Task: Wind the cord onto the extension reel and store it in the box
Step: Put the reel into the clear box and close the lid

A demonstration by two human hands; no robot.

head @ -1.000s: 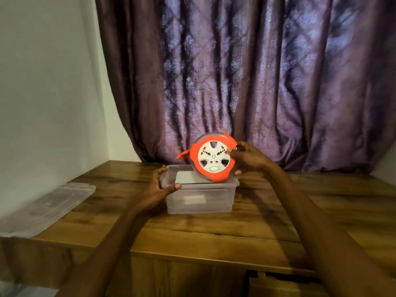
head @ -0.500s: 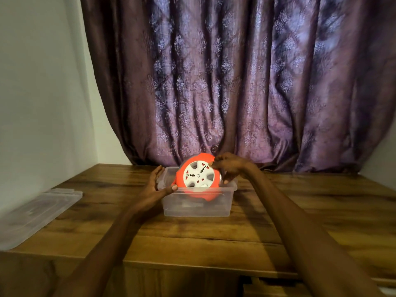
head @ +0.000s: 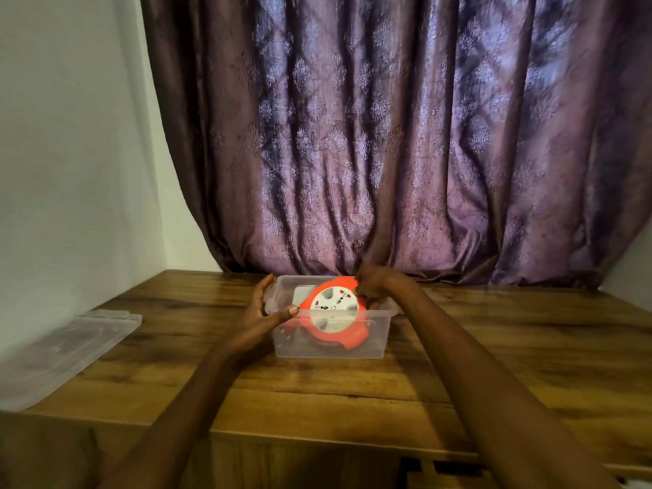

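We log one purple curtain (head: pixel 405 135), the largest item: heavy damask-patterned fabric in deep vertical folds, hanging behind the box and reaching the tabletop. One pale, smooth wall (head: pixel 70 153) stands to the left of the box. One wooden table (head: pixel 494 347) carries the box; its top is dark brown plank with strong grain and a straight front edge.

One lid (head: pixel 67 351), translucent plastic, flat and rectangular with a raised rim, lies well to the left of the box at the table's left edge.

One box (head: pixel 328 344), clear plastic, rectangular with rounded corners and a flanged rim, sits near the middle of the table, uncovered.

One extension reel (head: pixel 333 312) is inside the box, tilted, its upper edge above the rim and its lower part seen through the front wall. It is a round disc: bright orange lobed outer ring, white face with wedge-shaped cutouts and small red and dark socket marks. We cannot make out any cord.

Two bare hands, no sleeves. The left hand (head: pixel 263 308) is at the box's left end, fingers curved round the outside and thumb tip pressed on the front rim, so it clasps the box. The right hand (head: pixel 374 282) is at the box's far right, fingers curled closed on the reel's upper orange edge.
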